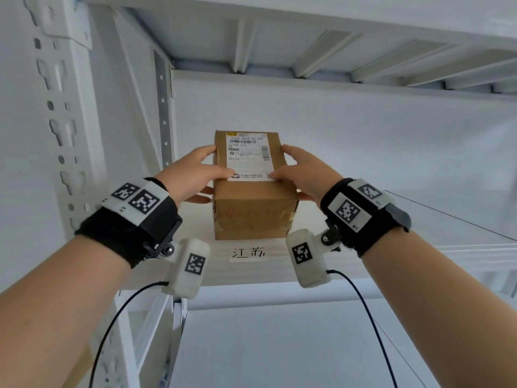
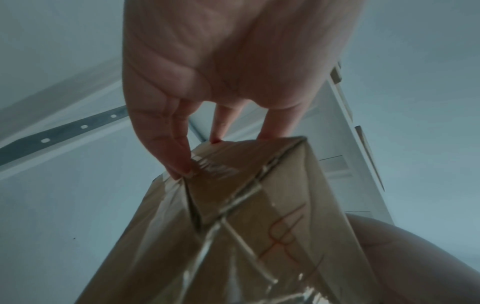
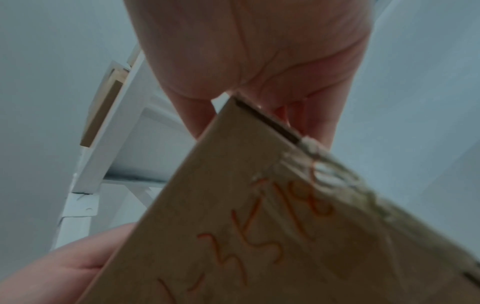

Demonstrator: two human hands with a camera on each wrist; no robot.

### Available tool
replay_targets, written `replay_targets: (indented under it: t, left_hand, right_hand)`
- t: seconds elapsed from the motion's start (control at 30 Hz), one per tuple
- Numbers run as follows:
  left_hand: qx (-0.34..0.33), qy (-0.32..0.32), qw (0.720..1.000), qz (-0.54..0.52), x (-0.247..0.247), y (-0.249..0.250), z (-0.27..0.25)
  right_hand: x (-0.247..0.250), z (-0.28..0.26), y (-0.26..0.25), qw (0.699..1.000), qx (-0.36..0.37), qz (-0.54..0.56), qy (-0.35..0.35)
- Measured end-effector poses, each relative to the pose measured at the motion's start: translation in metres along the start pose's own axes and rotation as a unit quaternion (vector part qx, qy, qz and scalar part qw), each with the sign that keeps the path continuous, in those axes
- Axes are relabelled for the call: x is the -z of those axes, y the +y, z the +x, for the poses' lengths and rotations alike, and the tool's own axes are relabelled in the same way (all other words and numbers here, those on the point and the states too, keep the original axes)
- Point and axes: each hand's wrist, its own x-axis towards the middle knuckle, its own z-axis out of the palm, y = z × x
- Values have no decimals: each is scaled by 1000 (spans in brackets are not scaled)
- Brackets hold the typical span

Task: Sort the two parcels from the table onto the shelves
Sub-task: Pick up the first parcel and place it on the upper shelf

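Observation:
A brown cardboard parcel with a white shipping label on top sits at the front of a white shelf, above a handwritten paper tag. My left hand grips its left side and my right hand grips its right side, both thumbs lying on the top label. In the left wrist view, fingertips press the taped parcel. In the right wrist view, the parcel shows red handwriting under my right hand. Whether the parcel's base touches the shelf I cannot tell. No second parcel is in view.
The ribbed underside of the shelf above hangs close over the parcel. A white slotted upright post stands at the left. A lower shelf level lies below. Something brown shows at the bottom left.

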Motion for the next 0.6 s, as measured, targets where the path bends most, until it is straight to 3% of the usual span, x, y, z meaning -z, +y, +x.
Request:
replay_targets:
  t: [0.33,0.6]
  left_hand:
    - [68,-38,997,-6,0,-9,16]
    - [131,-40,990,-35,-5,-23,39]
  right_hand:
    - [-7,13,5,999,-33,-27,-33]
    - [-16,26,8,994,-69,-80,-21]
